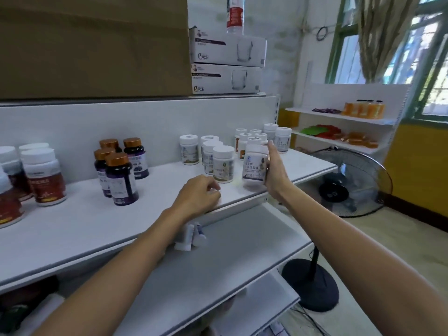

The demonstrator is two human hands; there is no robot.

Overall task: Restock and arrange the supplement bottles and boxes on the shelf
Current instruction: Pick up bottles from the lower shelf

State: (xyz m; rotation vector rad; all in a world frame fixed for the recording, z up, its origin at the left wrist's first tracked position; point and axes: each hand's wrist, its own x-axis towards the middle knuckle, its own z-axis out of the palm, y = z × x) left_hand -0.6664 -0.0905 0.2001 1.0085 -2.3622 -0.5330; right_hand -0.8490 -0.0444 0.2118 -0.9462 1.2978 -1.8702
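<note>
Right hand [275,170] wraps the white bottle [254,163] from its right side, thumb up along the edge near the cap, fingers hidden behind the body. Bottle tilts slightly and sits low over the front right of the shelf [145,214]; can't tell if the base touches. Left hand [200,192] rests at the shelf's front edge with fingers curled in, holding nothing that shows.

Just left of the held bottle stands a green-label cluster [219,163]. Behind it, a tighter rear group [252,139] stands against the back panel. Further left are dark bottles [118,175] with copper caps, then red-label bottles [44,175] at the frame edge.

Progress, judged: partway. Four product groups are already upright and sorted by kind. The held bottle is not yet set down, probably headed for the front of the rear group. Wide bare stretches remain along the front. The lower shelf [242,251] carries only a few small white items [191,236], type unclear.

Materials: held bottle is smooth white plastic, squat cylinder, ribbed-looking screw cap, glossy printed label. Dark bottles are taller, deep purple, with metallic caps. Shelf looks like matte painted metal with a grey front lip.

Above sit a big cardboard carton [92,44] and two stacked white boxes [225,64]. A floor fan [351,183] stands to the right.
</note>
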